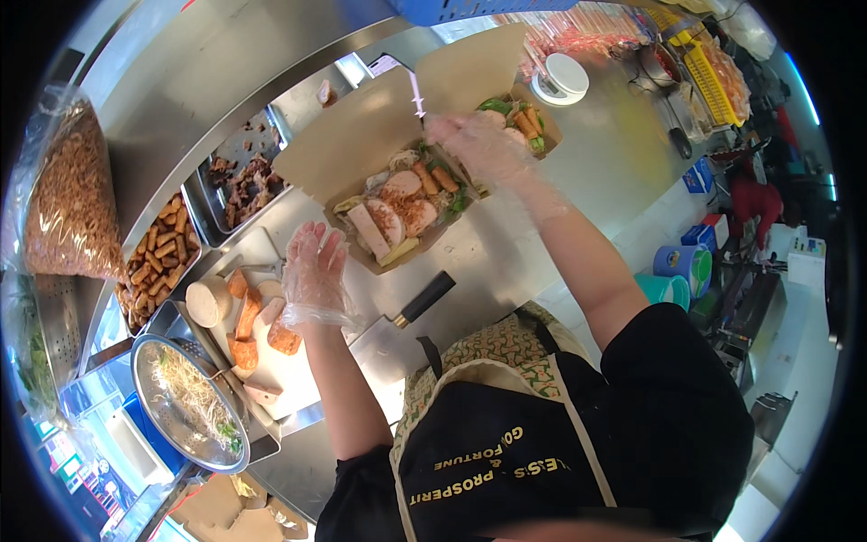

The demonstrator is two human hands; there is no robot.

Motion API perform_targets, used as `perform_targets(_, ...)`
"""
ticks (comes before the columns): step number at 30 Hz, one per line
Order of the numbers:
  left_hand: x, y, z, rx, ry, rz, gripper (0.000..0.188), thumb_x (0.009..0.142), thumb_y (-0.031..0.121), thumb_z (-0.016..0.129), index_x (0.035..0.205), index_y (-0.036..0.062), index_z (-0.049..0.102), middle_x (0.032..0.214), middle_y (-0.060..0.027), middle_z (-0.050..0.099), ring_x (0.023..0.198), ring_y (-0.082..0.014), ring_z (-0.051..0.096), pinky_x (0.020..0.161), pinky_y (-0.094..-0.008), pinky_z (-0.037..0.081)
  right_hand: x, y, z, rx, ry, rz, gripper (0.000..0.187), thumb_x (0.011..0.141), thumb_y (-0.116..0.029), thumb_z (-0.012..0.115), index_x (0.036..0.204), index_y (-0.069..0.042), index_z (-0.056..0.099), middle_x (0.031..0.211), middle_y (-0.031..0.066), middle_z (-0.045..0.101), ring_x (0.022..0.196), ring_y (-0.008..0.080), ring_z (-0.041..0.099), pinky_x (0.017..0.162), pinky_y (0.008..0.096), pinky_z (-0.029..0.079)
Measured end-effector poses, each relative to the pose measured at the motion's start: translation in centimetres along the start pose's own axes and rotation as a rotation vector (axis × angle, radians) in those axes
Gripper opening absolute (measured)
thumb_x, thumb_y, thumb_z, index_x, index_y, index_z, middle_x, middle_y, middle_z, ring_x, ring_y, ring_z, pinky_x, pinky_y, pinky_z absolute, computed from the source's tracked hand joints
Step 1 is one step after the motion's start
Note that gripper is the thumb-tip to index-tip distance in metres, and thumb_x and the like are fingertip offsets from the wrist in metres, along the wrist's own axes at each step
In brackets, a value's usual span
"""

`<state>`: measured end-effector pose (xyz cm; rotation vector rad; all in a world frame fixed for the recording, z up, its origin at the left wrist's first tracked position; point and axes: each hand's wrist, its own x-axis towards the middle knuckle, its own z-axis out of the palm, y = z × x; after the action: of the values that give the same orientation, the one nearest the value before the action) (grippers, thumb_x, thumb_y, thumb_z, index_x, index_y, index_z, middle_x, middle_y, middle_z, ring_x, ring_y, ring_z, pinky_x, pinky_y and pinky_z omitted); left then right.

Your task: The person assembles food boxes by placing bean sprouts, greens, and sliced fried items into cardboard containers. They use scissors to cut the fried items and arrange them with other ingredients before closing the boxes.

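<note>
My left hand [316, 271], in a clear plastic glove, is held with its fingers stretched out at the right edge of the white cutting board [291, 387]. Nothing shows in it. In front of me a cardboard takeaway box [312, 172] stands with its lid up, filled with sliced pale meat loaf [384, 221], fried rolls [424, 178], greens and brown shreds. My right hand [483, 149], also gloved, is over the box's right side, beside a second filled box [548, 140]. Its fingers are blurred by the glove. A knife with a black handle [426, 299] lies near my apron.
Left stand a tray of fried rolls [161, 262], a tray of dark meat pieces [244, 181], a colander of bean sprouts [194, 397] and a bag of brown shreds [72, 194]. Meat loaf pieces [246, 316] lie on the board. A round white tub [564, 77] stands far right.
</note>
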<state>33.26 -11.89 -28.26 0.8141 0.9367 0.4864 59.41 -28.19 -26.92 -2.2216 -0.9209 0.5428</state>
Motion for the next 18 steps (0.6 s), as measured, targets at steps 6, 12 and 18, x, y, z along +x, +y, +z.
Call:
perform_targets(6, 2.1, -4.0, 7.4, 0.188, -0.213, -0.059, 0.046, 0.092, 0.024, 0.069, 0.132, 0.0065, 0.053, 0.114, -0.0069, 0.063, 0.096, -0.0183, 0.063, 0.080, -0.0297, 0.051, 2.0, 2.8, -6.7, -0.371, -0.154, -0.006, 0.043, 0.102, -0.043, 0.044, 0.112, -0.008, 0.066, 0.110, 0.0161, 0.067, 0.101, 0.0380, 0.063, 0.090, 0.0436, 0.048)
perform_targets(12, 4.6, -8.1, 14.3, 0.733, -0.214, 0.138, 0.050, 0.089, 0.019, 0.070, 0.134, 0.0067, 0.051, 0.096, -0.0065, 0.064, 0.075, -0.0154, 0.063, 0.061, -0.0287, 0.052, 0.1, 2.6, -10.1, -0.368, -0.237, -0.296, 0.028, 0.097, -0.027, 0.052, 0.108, -0.005, 0.066, 0.104, 0.0210, 0.068, 0.096, 0.0371, 0.064, 0.085, 0.0449, 0.051)
perform_targets(18, 5.2, -8.0, 18.2, 0.912, -0.132, -0.034, 0.064, 0.086, 0.030, 0.072, 0.139, 0.0047, 0.046, 0.103, -0.0184, 0.067, 0.077, -0.0281, 0.069, 0.065, -0.0408, 0.056, -1.3, 3.5, -8.4, 0.079, -0.128, 0.010, 0.031, 0.096, -0.029, 0.055, 0.119, -0.010, 0.064, 0.106, 0.0141, 0.068, 0.096, 0.0338, 0.066, 0.088, 0.0451, 0.049)
